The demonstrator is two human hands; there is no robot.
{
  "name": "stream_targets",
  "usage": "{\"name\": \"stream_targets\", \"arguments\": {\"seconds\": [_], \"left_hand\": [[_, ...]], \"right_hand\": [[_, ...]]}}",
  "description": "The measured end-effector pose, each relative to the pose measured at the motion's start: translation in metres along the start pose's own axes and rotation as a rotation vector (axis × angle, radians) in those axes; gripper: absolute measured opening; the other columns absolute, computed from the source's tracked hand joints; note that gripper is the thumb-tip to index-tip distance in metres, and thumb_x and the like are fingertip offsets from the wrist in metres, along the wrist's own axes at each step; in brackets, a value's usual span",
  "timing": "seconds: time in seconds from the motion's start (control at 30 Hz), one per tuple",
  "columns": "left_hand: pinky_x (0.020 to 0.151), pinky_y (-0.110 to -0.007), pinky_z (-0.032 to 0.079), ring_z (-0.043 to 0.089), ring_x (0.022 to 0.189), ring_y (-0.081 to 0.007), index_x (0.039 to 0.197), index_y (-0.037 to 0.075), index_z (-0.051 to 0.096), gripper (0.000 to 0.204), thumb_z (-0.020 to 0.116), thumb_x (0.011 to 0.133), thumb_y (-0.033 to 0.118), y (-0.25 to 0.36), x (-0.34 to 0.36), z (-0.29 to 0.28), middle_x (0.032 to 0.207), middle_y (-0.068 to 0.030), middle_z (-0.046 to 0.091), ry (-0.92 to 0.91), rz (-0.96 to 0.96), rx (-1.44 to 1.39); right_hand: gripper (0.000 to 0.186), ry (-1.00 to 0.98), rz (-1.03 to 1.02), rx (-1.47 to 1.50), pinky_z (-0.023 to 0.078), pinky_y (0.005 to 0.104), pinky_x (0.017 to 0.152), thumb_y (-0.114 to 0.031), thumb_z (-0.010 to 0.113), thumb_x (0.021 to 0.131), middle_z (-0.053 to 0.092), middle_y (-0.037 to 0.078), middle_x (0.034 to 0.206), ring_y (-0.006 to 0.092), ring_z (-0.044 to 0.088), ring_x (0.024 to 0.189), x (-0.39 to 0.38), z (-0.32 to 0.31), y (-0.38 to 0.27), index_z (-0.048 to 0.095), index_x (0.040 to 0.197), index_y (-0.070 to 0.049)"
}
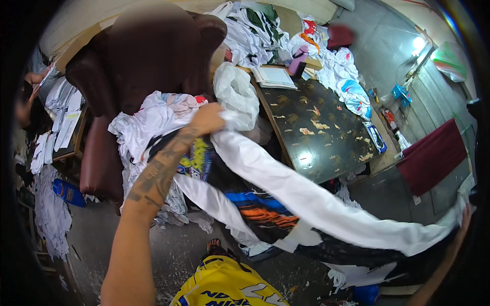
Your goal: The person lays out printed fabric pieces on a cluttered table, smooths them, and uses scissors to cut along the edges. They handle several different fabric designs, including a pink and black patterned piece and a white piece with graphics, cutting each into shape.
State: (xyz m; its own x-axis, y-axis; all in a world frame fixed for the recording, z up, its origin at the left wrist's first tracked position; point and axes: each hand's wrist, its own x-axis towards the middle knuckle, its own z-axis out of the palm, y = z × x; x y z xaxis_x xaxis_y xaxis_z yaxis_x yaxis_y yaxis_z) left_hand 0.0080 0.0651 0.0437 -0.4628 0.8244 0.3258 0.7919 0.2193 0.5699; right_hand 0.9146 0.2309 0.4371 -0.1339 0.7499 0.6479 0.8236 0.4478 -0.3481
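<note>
A long printed fabric piece (265, 209), black with blue and orange streaks and broad white borders, is stretched across in front of me. My left hand (206, 120) is closed on its upper left end, over the armchair's seat. Far to the right, my right hand (464, 219) grips the other end; it is blurred and partly cut off by the dark rim. Between the hands the fabric sags above the floor, its lower edge hanging loose. Right behind my left hand lies a heap of white cloth (145, 120) on a dark red armchair (97, 153).
A worn dark table (306, 127) holds papers (274, 78), a purple bottle (297, 60) and piled cloth (252, 38). A white plastic bag (232, 92) sits beside the armchair. At left are paper stacks (66, 125), a blue container (68, 192) and another person's hand (34, 78).
</note>
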Motion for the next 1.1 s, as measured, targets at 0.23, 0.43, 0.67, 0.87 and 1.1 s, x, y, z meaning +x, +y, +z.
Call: {"name": "stream_targets", "arguments": {"seconds": [0.23,0.43,0.67,0.87,1.1], "left_hand": [[0.086,-0.049,0.061,0.077,0.09,-0.0416,0.1,0.0,0.081,0.033,0.083,0.079,0.025,0.329,-0.02,-0.018,0.092,-0.025,0.078,-0.025,0.781,-0.401],[0.088,-0.045,0.056,0.074,0.096,-0.0342,0.111,0.001,0.075,0.03,0.076,0.092,0.023,0.142,0.009,0.002,0.106,-0.0215,0.077,-0.741,0.597,-0.287],[0.088,-0.05,0.058,0.073,0.098,-0.0433,0.105,0.009,0.08,0.023,0.068,0.085,0.009,-0.107,0.002,-0.016,0.097,-0.0201,0.078,-0.089,0.349,0.128],[0.098,-0.053,0.054,0.07,0.108,-0.0467,0.105,0.001,0.075,0.022,0.065,0.088,0.011,-0.109,0.019,0.003,0.106,-0.0265,0.075,-0.094,-0.01,-0.015],[0.107,-0.048,0.055,0.072,0.12,-0.0398,0.123,0.006,0.075,0.046,0.074,0.077,0.005,0.288,0.019,0.036,0.12,-0.0202,0.077,-0.078,0.687,-0.352]], "right_hand": [[0.068,-0.986,0.027,0.586,0.052,0.0343,0.094,-0.043,0.09,0.087,0.07,0.008,0.126,0.0165,0.066,0.105,-0.15,0.274,-0.297,0.067,0.138,-0.004],[0.044,-0.176,0.303,0.288,0.044,0.0336,0.109,-0.029,0.074,0.102,0.063,0.008,0.132,0.0176,0.059,0.121,-0.075,0.152,-0.171,0.067,0.138,-0.004],[0.044,0.112,0.304,0.335,0.049,0.0317,0.093,-0.043,0.066,0.109,0.069,0.001,0.113,0.0141,0.063,0.103,-0.023,-0.061,0.123,0.072,0.123,-0.002],[0.061,0.198,0.376,0.523,0.046,0.0386,0.116,-0.045,0.062,0.109,0.067,0.012,0.146,0.025,0.062,0.133,-0.001,-0.126,0.16,0.062,0.15,0.001],[0.082,-0.388,-0.033,0.642,0.045,0.0241,0.072,-0.043,0.074,0.095,0.057,-0.002,0.093,0.0084,0.056,0.082,-0.076,0.129,-0.156,0.045,0.161,-0.003]]}}
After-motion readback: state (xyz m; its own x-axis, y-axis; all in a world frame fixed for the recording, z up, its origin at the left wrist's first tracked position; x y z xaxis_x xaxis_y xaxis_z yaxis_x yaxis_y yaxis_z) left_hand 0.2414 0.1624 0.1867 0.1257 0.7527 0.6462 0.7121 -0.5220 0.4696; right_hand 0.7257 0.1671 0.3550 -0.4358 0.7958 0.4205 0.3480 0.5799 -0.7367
